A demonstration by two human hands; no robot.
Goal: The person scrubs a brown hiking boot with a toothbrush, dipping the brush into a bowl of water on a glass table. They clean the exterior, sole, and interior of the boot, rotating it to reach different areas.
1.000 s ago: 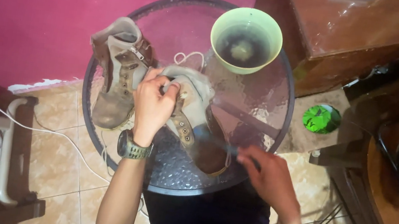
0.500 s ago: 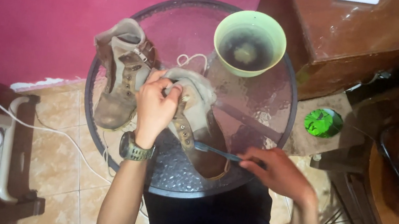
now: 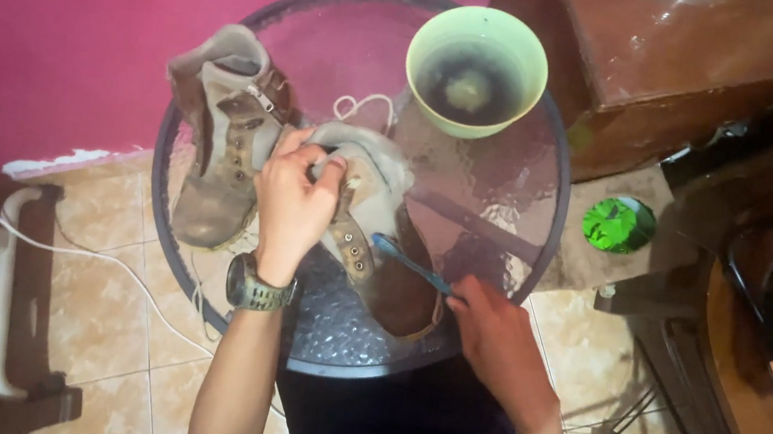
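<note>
Hands are both busy at one boot: the left hand [image 3: 295, 197], with a watch [image 3: 256, 287] on its wrist, is clenched around the collar of the nearer boot [image 3: 381, 256], steadying it, while the right hand [image 3: 500, 336] grasps the handle of a blue toothbrush [image 3: 406, 259] whose head rests against the boot's side. That boot lies tilted at the near middle of the round glass table [image 3: 506, 213], toe towards the near right.

Judging from how things lie, the scrubbing looks under way rather than finished: the held boot's toe is dark, possibly wet, and the second boot [image 3: 220, 160], lying to the left and far side just beside the first, looks dusty and pale, so it appears untouched.

By count, largest first: one table, two boots, one green bowl [image 3: 476, 70] of dark water at the far right of the table, one toothbrush. Loose white laces [image 3: 361, 106] lie between boots and bowl; how many, I cannot tell. A green crumpled thing [image 3: 619, 225] sits off the table to the right.
</note>
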